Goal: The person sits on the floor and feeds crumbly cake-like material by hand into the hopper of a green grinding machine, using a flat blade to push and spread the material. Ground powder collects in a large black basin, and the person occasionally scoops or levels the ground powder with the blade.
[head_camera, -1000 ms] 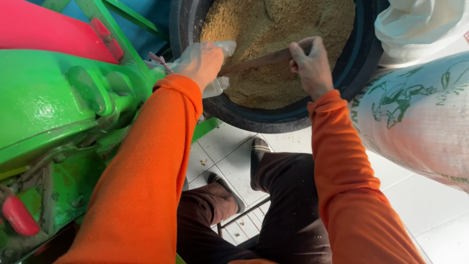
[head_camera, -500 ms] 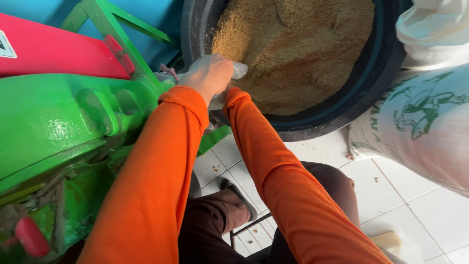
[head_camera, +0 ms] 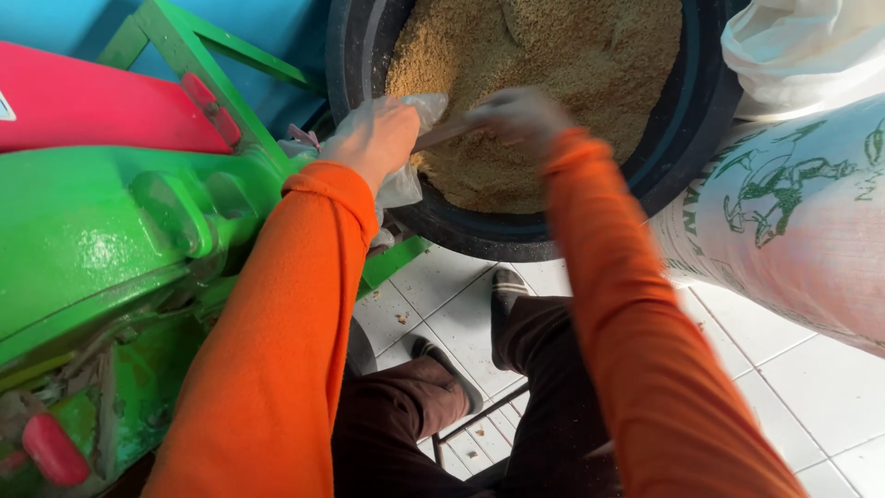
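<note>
white tiled floor [head_camera: 811,369] underfoot, blue wall behind, and we're looking straight down past two orange sleeves. on the left sits a glossy green machine [head_camera: 83,240] with a red cover [head_camera: 92,111], hard painted metal, edges worn. pressed up against it is the big black tub [head_camera: 682,138], round and rubbery at the rim, heaped with coarse golden-brown grain meal [head_camera: 553,55], dry and crumbly. the left hand [head_camera: 378,138] is closed around a crinkled clear plastic bag [head_camera: 406,180], pinching it right at the tub's rim beside the machine, seemingly so the thin film stays gathered there. the right hand [head_camera: 521,115] is blurred over the meal, fingers curled round a slim brown stick-like handle [head_camera: 442,134] that runs across to the bag; what's on its end i cannot tell. to the right leans a bulging woven white sack [head_camera: 793,231] with green print, a softer white bag [head_camera: 802,46] above it.
</note>
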`<state>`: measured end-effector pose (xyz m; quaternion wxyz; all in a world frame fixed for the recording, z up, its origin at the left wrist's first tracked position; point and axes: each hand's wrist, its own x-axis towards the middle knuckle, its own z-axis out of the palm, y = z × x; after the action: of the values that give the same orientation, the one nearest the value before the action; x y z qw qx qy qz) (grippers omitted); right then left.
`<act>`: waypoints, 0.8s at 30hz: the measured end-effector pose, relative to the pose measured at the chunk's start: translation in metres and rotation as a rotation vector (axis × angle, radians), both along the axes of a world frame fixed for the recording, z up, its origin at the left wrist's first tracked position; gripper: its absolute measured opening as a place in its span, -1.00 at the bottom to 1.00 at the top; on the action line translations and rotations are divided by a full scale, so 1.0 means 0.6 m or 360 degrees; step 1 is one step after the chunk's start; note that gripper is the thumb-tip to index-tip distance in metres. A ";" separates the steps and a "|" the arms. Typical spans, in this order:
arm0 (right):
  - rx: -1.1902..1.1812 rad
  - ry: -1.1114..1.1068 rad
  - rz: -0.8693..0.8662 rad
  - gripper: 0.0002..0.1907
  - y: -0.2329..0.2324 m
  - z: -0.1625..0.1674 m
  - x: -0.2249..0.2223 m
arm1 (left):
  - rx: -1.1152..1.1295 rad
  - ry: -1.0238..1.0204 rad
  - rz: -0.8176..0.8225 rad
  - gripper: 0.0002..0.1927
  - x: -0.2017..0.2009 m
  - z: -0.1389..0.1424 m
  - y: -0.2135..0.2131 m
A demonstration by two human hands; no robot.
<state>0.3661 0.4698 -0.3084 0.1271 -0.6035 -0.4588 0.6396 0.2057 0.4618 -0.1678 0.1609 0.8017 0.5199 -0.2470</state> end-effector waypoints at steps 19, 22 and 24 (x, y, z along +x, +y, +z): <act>0.0390 -0.0004 -0.0372 -0.76 -0.050 0.027 0.097 | -0.0033 -0.0162 0.0121 -0.81 -0.006 0.005 -0.007; 0.0495 -0.0086 -0.0434 -0.76 -0.057 0.046 0.123 | -0.0112 -0.0118 0.0165 -0.81 -0.007 0.004 -0.006; 0.0538 -0.0113 -0.0423 -0.76 -0.061 0.049 0.127 | -0.0138 -0.0094 0.0144 -0.80 -0.005 0.003 -0.006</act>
<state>0.4420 0.4330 -0.2790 0.2936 -0.6509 -0.4801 0.5096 0.2026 0.4583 -0.1659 0.2218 0.7767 0.5394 -0.2380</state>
